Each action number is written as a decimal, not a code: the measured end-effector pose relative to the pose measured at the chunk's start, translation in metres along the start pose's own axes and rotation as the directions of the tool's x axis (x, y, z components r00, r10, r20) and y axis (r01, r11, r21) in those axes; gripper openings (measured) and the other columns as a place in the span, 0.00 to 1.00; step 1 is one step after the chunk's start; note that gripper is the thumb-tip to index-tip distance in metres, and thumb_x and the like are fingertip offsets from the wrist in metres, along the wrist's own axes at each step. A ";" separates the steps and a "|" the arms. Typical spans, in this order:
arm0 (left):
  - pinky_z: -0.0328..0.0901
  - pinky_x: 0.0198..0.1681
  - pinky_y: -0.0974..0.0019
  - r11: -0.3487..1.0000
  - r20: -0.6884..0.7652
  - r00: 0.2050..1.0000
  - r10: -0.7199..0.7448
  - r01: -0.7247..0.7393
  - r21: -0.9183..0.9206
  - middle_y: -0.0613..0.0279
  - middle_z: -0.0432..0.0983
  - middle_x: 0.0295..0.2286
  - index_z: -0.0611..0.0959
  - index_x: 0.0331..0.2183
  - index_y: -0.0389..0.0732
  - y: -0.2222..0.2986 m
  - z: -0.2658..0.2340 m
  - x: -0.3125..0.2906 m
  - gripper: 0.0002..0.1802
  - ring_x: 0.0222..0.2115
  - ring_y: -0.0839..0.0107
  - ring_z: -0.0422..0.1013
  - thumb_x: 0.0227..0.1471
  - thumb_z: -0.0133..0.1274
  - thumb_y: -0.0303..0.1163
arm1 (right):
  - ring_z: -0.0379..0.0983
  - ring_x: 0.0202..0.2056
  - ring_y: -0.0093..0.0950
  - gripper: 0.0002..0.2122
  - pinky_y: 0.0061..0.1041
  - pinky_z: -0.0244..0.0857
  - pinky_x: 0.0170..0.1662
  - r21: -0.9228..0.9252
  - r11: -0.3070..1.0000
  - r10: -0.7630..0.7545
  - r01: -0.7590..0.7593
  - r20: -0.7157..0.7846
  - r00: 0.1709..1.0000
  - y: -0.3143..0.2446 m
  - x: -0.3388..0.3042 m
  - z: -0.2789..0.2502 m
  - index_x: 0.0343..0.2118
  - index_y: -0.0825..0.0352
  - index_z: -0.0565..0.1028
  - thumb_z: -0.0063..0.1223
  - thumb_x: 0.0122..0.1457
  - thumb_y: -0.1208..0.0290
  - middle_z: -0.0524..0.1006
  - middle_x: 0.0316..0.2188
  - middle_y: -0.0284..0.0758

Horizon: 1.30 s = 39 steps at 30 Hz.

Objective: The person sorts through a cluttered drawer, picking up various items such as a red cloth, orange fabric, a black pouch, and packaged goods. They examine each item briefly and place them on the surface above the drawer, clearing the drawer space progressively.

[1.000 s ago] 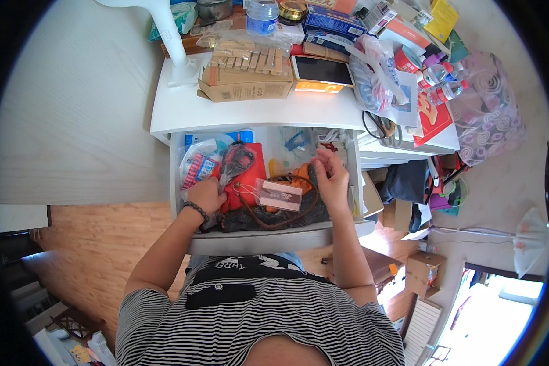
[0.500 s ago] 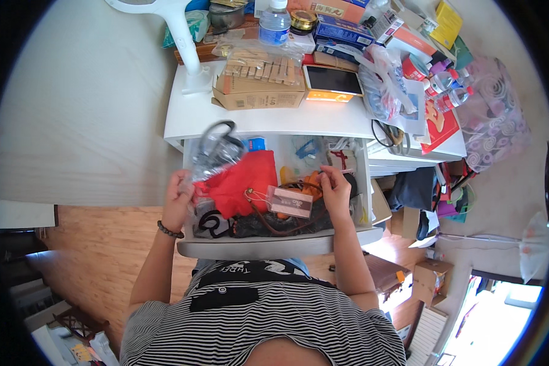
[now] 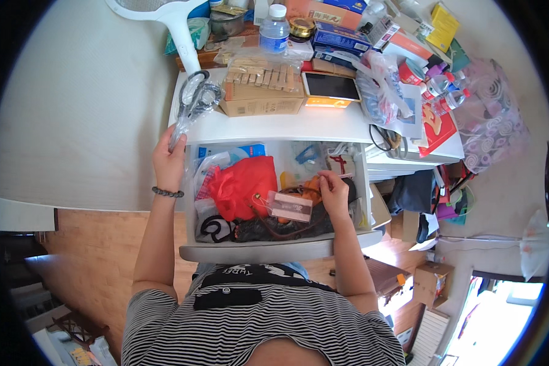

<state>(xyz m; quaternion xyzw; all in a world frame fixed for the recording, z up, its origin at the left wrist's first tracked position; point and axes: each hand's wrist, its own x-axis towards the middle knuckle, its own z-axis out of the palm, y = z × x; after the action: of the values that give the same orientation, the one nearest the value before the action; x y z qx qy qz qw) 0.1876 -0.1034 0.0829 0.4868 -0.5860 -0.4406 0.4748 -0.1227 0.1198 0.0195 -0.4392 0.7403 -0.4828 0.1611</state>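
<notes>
My left hand [image 3: 169, 160] is closed on one end of a clear plastic bag [image 3: 193, 108] with black, cord-like loops in it, held up over the left end of the white cabinet top. Over the open drawer [image 3: 256, 252], my right hand [image 3: 334, 194] has its fingers pinched together beside an orange thing [image 3: 312, 190]. What they hold, if anything, is hidden. In the drawer lie a red bag [image 3: 244, 186], a clear card sleeve [image 3: 290, 207] on a string, a brown strap [image 3: 287, 232] and a black looped band [image 3: 215, 229].
On the cabinet top [image 3: 244, 127] stand a cardboard box [image 3: 262, 105] under a bag of wooden pegs, a phone [image 3: 331, 86] on an orange box, a water bottle [image 3: 274, 30] and a white long-handled thing [image 3: 180, 33]. A tied plastic bag [image 3: 381, 91] sits at the right.
My left hand has lifted the clear bag up and away from the drawer, toward the cabinet top. A blue and white packet behind the red bag now shows. My right hand stays nearly in place.
</notes>
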 end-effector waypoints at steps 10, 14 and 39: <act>0.64 0.36 0.60 0.677 0.198 0.846 0.496 -0.519 0.522 0.53 0.70 0.32 0.74 0.45 0.43 0.012 0.040 0.050 0.25 0.33 0.53 0.68 0.41 0.49 0.16 | 0.74 0.24 0.36 0.06 0.27 0.66 0.27 -0.134 0.990 -0.045 0.051 0.051 0.998 -0.009 -0.002 -0.004 0.32 0.69 0.75 0.51 0.52 0.76 0.76 0.24 0.43; 0.64 0.38 0.61 0.550 0.333 0.849 0.411 -0.522 0.652 0.55 0.71 0.34 0.75 0.46 0.45 0.011 0.035 0.074 0.27 0.34 0.56 0.68 0.40 0.49 0.16 | 0.74 0.25 0.39 0.06 0.28 0.66 0.28 -0.135 0.990 -0.041 0.048 0.056 0.998 -0.008 -0.001 -0.003 0.32 0.69 0.75 0.50 0.52 0.76 0.76 0.25 0.44; 0.65 0.39 0.56 0.699 0.618 0.784 0.055 -0.472 0.537 0.46 0.72 0.36 0.77 0.36 0.38 -0.043 0.019 -0.067 0.13 0.37 0.48 0.68 0.44 0.49 0.22 | 0.67 0.42 0.40 0.26 0.34 0.61 0.47 -0.312 0.919 -0.048 0.241 0.517 0.855 -0.037 -0.018 0.006 0.41 0.66 0.69 0.66 0.36 0.68 0.69 0.39 0.42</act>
<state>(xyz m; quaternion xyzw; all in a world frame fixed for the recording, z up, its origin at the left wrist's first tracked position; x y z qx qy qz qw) 0.1801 -0.0423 0.0287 0.3783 -0.8818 -0.2463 0.1367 -0.0906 0.1253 0.0447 -0.6264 0.7140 -0.2172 0.2249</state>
